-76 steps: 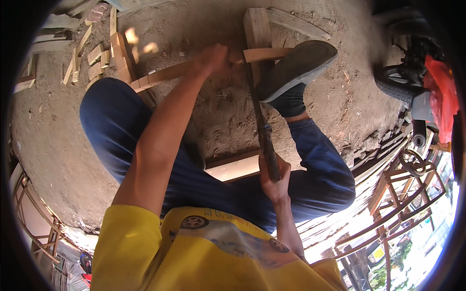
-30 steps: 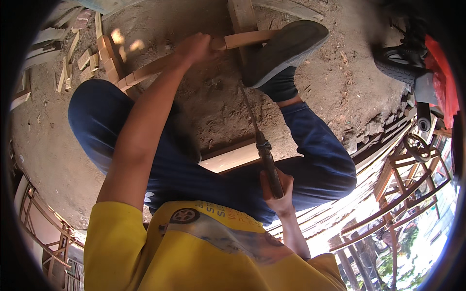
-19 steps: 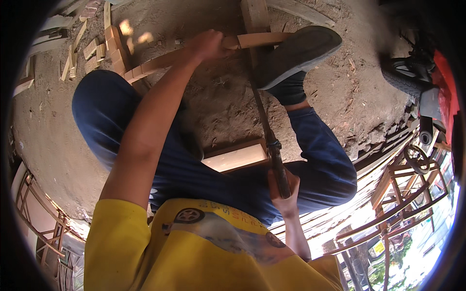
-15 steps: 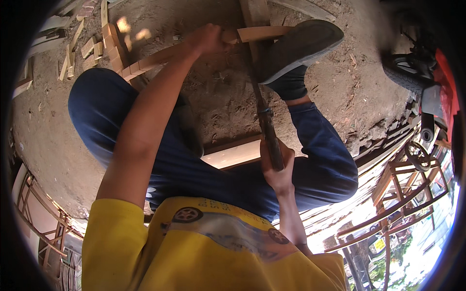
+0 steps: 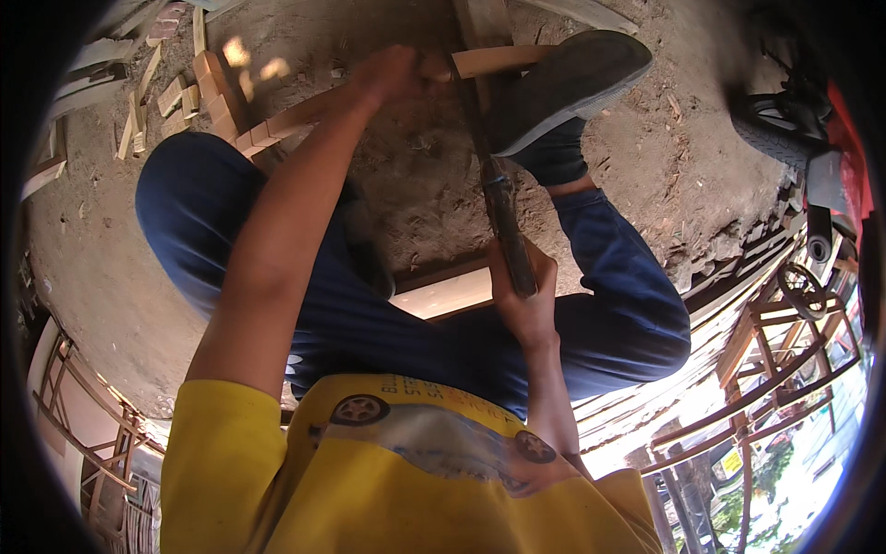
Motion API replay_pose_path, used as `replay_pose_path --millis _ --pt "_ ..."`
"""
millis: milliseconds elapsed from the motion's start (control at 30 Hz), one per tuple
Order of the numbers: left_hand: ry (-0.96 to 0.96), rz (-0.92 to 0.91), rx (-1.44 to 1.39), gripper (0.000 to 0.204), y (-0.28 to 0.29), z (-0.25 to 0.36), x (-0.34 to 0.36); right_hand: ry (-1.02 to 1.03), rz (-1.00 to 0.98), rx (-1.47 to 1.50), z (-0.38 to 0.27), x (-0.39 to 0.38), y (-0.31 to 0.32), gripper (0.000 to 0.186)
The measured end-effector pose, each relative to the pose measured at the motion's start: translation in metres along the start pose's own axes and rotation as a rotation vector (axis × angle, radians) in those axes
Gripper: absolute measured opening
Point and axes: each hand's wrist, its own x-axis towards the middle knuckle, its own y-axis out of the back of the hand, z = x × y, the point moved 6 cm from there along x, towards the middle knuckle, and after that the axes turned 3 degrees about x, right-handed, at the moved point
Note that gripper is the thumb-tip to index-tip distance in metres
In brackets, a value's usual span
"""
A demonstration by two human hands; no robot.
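Observation:
My left hand [image 5: 397, 76] grips a light wooden strip [image 5: 498, 60] that lies across a thicker upright-running timber [image 5: 480, 23] on the dirt. My right foot in a grey shoe [image 5: 572, 83] rests on that strip's right part. My right hand [image 5: 521, 282] is closed round the dark handle of a long, narrow tool [image 5: 498, 198]. Its thin blade runs forward to the strip, just right of my left hand; whether it is toothed is too small to tell. A line of short wooden blocks [image 5: 263, 134] joins up under my left forearm.
Scrap wood pieces [image 5: 171, 97] lie at the back left. A motorbike wheel [image 5: 771, 125] and red plastic [image 5: 849, 157] are at the right. Wooden frames [image 5: 784, 369] stand at lower right and left. A pale board [image 5: 443, 286] lies between my legs on the dirt ground [image 5: 646, 203].
My right hand has pushed the tool forward, away from my body, over the last second, after drawing it back earlier. My left hand and foot stay on the strip.

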Motion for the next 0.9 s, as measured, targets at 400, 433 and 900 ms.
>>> replay_pose_path --millis 400,433,900 --pt "0.026 -0.085 0.039 0.049 0.001 0.004 0.001 0.073 0.004 -0.031 0.009 -0.022 0.014 0.014" --pt "0.019 -0.06 0.049 0.049 0.002 0.006 0.0 0.088 0.001 -0.043 0.011 -0.033 0.019 0.013" --pt "-0.044 0.032 -0.012 0.046 0.0 0.0 0.003 0.035 -0.013 -0.065 0.008 -0.049 0.029 0.009"
